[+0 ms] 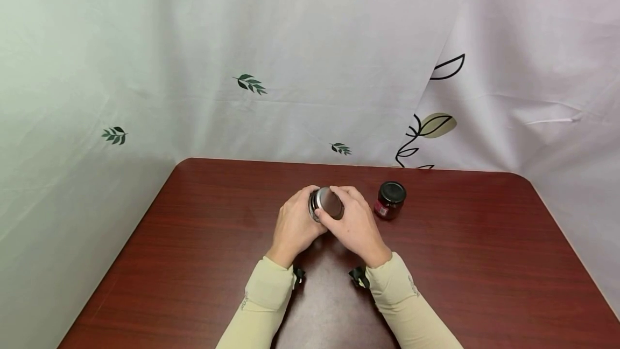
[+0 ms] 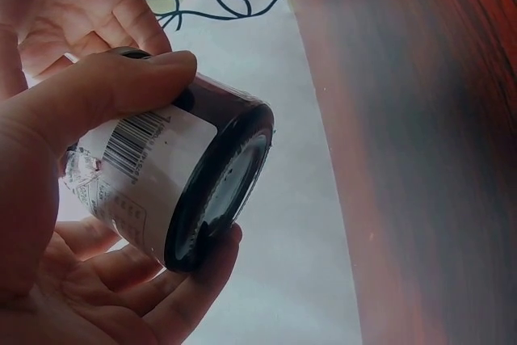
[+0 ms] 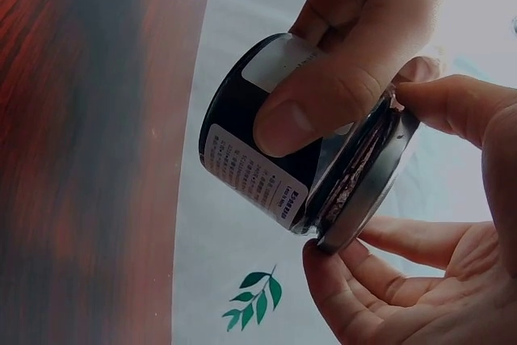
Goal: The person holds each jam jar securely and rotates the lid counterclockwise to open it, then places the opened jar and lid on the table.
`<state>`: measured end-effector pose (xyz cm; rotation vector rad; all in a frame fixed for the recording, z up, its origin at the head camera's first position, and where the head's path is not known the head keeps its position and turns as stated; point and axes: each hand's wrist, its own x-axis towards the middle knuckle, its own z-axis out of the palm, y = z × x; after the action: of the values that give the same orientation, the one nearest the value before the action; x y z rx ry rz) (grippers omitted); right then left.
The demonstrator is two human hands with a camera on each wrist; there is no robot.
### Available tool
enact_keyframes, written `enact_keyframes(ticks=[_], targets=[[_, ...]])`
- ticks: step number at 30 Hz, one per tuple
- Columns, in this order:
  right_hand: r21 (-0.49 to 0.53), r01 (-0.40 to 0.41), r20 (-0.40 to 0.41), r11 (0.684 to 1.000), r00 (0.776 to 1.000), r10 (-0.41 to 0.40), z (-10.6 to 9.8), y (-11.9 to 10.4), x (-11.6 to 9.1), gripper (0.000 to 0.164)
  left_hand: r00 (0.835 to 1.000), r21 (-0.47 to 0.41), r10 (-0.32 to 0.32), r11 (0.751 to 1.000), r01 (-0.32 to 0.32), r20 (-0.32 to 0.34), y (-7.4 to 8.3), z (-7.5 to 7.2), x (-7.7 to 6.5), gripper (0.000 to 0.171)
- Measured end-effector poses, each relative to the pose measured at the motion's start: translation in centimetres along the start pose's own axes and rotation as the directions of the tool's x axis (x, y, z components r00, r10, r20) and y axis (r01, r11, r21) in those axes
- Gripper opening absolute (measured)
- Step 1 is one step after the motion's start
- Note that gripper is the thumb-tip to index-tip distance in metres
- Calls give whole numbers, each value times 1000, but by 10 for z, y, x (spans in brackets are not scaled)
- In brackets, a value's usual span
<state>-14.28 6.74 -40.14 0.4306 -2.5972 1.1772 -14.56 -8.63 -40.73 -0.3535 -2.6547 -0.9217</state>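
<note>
My left hand [image 1: 296, 226] grips a dark glass jar [image 2: 230, 127] round its body, thumb across one side and fingers under the other. White printed labels, one with a barcode, wrap the jar, which is tilted with its base toward the left wrist camera. On the jar's mouth end, my right hand [image 1: 357, 225] pinches the rim of a round metal lid [image 3: 376, 183] between thumb and fingers. Crinkled clear film and a dark band show between lid and jar body in the right wrist view. Both hands are close together over the table's middle.
A second dark jar [image 1: 390, 201] with a black lid and a reddish label stands upright just right of my right hand. The reddish-brown table [image 1: 194, 241] ends at a pale cloth backdrop [image 1: 300, 42] with leaf prints behind and at the sides.
</note>
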Motion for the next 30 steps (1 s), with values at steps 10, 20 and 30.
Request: enact_keyframes(ticks=[10, 20, 30], targets=[[2, 1, 7, 1000, 1000, -1, 1, 0, 0, 57, 1000, 10, 10, 1000, -10, -1, -2, 2, 0, 62], [5, 0, 21, 1000, 1000, 0, -1, 0, 0, 56, 1000, 5, 10, 1000, -10, 8, -2, 2, 1, 63], [7, -3, 42, 1000, 999, 2, -2, 0, -1, 56, 1000, 0, 7, 1000, -7, 21, -1, 1, 0, 63]])
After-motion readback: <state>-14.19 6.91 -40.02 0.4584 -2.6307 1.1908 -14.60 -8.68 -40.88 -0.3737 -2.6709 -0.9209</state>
